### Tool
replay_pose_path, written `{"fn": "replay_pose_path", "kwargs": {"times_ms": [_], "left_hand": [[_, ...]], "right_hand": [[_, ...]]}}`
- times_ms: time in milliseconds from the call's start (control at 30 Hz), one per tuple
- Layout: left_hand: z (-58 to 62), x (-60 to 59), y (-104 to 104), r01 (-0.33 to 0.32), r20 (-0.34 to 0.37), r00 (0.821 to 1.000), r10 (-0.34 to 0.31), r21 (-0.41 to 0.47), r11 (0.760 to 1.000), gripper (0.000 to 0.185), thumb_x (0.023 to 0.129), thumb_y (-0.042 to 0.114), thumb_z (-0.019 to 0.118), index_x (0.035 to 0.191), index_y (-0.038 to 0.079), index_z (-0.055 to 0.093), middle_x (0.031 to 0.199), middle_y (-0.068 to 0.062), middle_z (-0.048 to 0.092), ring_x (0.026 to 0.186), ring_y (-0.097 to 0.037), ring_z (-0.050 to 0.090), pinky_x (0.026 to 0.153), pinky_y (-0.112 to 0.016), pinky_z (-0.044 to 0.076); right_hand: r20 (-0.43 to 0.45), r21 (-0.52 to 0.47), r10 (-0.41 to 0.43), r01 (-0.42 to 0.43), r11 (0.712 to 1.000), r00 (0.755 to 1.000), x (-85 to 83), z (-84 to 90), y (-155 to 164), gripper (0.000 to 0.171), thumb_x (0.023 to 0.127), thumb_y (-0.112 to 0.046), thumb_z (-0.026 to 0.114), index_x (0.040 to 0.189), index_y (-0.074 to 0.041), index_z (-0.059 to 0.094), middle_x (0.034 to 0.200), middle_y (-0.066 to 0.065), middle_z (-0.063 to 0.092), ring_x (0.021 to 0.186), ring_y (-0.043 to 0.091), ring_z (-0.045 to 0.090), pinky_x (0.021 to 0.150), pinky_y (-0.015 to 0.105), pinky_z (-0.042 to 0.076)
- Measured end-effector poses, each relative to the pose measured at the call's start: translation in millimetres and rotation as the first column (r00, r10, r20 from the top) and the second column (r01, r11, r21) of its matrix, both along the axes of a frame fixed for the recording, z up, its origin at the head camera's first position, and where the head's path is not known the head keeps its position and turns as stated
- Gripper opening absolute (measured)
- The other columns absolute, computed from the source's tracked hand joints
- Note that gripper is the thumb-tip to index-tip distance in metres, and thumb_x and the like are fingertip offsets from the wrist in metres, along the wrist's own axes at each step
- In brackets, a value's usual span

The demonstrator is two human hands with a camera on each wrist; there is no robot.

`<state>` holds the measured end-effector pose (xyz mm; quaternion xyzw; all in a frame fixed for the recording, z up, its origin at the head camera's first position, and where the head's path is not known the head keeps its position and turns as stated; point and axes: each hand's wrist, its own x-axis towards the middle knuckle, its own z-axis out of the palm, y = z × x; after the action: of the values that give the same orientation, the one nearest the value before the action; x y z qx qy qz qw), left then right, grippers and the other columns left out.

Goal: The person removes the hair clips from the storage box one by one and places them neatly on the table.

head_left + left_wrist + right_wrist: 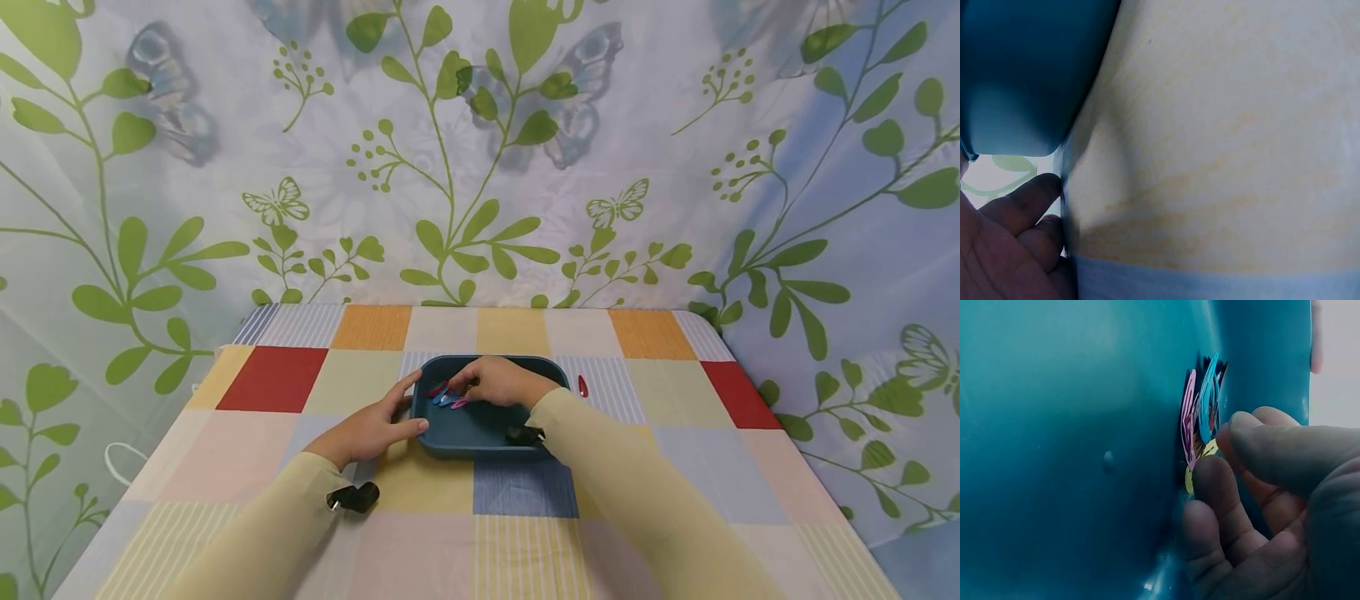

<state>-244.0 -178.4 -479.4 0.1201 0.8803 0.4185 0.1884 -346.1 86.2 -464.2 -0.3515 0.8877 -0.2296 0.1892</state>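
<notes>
We see a small heap of coloured hair clips (447, 397), pink, blue and red, lying inside a dark teal tray (480, 437) at its left end, with a yellow one beneath them in the right wrist view (1200, 415). The right hand (501, 382) reaches into the tray, its fingers (1216, 481) curled onto the heap; whether a clip is actually pinched we cannot tell. The left hand (372, 429) lies flat on the checked tablecloth (277, 379), fingers straight, thumb and forefinger pressed against the tray's left wall, gripping nothing. One red clip (582, 386) lies alone on the cloth just right of the tray. In our judgement, the clips are thin, slick and overlapping, so a pinch may lift several or slip off. A sideways pull could slide the tray if the bracing hand relaxes.
</notes>
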Motion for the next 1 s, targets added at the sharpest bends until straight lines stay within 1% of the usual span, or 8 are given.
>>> {"fn": "replay_pose_path", "kwargs": {"times_ms": [133, 333, 567, 733, 833, 933, 1000], "left_hand": [[-0.2, -0.6, 0.4, -0.004, -0.002, 1.000, 0.004, -0.002, 1.000, 0.086, 0.101, 0.050, 0.066, 0.168, 0.047, 0.011, 0.166, -0.017, 0.042, 0.153, -0.041, 0.042, 0.123, -0.068, 0.030], [0.0, -0.4, 0.9, -0.008, -0.006, 1.000, 0.008, -0.013, 1.000, 0.086, 0.101, 0.051, 0.066, 0.168, 0.047, 0.011, 0.166, -0.018, 0.042, 0.154, -0.041, 0.041, 0.123, -0.068, 0.030], [-1.0, -0.2, 1.0, -0.009, -0.009, 1.000, 0.009, -0.013, 1.000, 0.086, 0.101, 0.051, 0.066, 0.168, 0.047, 0.011, 0.166, -0.018, 0.042, 0.153, -0.041, 0.042, 0.123, -0.067, 0.030], [-1.2, -0.5, 0.5, -0.010, -0.010, 1.000, 0.009, -0.021, 1.000, 0.087, 0.102, 0.051, 0.065, 0.168, 0.045, 0.009, 0.166, -0.019, 0.041, 0.153, -0.043, 0.042, 0.122, -0.068, 0.031], [-1.0, -0.6, 0.5, -0.006, -0.011, 1.000, 0.006, -0.022, 1.000, 0.087, 0.102, 0.051, 0.064, 0.168, 0.045, 0.009, 0.166, -0.020, 0.041, 0.153, -0.043, 0.042, 0.121, -0.069, 0.031], [-1.1, -0.8, 1.0, -0.014, 0.000, 1.000, 0.014, -0.015, 1.000, 0.087, 0.101, 0.052, 0.065, 0.168, 0.047, 0.010, 0.167, -0.018, 0.041, 0.153, -0.042, 0.042, 0.122, -0.068, 0.030], [-1.0, -0.8, 1.0, -0.006, -0.008, 1.000, 0.006, -0.016, 1.000, 0.087, 0.102, 0.052, 0.065, 0.168, 0.045, 0.009, 0.166, -0.020, 0.041, 0.152, -0.043, 0.042, 0.121, -0.069, 0.031]], "right_hand": [[-0.022, 0.021, -0.008, 0.008, 1.000, 1.000, 0.3, 0.6, 0.6, 0.031, 0.099, -0.011, 0.072, 0.129, -0.017, 0.078, 0.118, -0.001, 0.078, 0.102, 0.010, 0.068, 0.094, 0.032, 0.056], [-0.008, 0.081, -0.003, 0.004, 0.997, 1.000, 2.3, 1.5, -0.3, 0.030, 0.098, -0.007, 0.073, 0.127, -0.015, 0.078, 0.113, -0.001, 0.078, 0.098, 0.010, 0.067, 0.096, 0.035, 0.057], [0.044, 0.079, -0.034, 0.030, 0.996, 0.998, 2.3, -1.3, -0.8, 0.031, 0.097, -0.008, 0.075, 0.126, -0.015, 0.079, 0.111, -0.002, 0.078, 0.096, 0.007, 0.065, 0.095, 0.032, 0.057], [0.028, 0.093, -0.011, 0.008, 0.996, 1.000, 2.4, -1.2, -2.9, 0.031, 0.096, -0.009, 0.077, 0.126, -0.015, 0.079, 0.109, -0.003, 0.079, 0.095, 0.006, 0.066, 0.092, 0.030, 0.057], [0.026, 0.098, -0.003, 0.000, 0.995, 1.000, 2.5, -1.2, -3.0, 0.032, 0.095, -0.009, 0.077, 0.127, -0.016, 0.079, 0.107, -0.003, 0.079, 0.093, 0.006, 0.065, 0.088, 0.027, 0.056], [0.023, 0.086, 0.003, -0.005, 0.996, 1.000, 2.1, -1.8, -2.2, 0.032, 0.095, -0.009, 0.077, 0.126, -0.016, 0.079, 0.103, -0.004, 0.078, 0.089, 0.006, 0.063, 0.084, 0.026, 0.055], [0.005, 0.065, 0.005, -0.005, 0.998, 1.000, 1.3, -2.5, -1.8, 0.031, 0.096, -0.011, 0.076, 0.126, -0.017, 0.079, 0.103, -0.005, 0.077, 0.088, 0.007, 0.063, 0.084, 0.027, 0.054]]}}
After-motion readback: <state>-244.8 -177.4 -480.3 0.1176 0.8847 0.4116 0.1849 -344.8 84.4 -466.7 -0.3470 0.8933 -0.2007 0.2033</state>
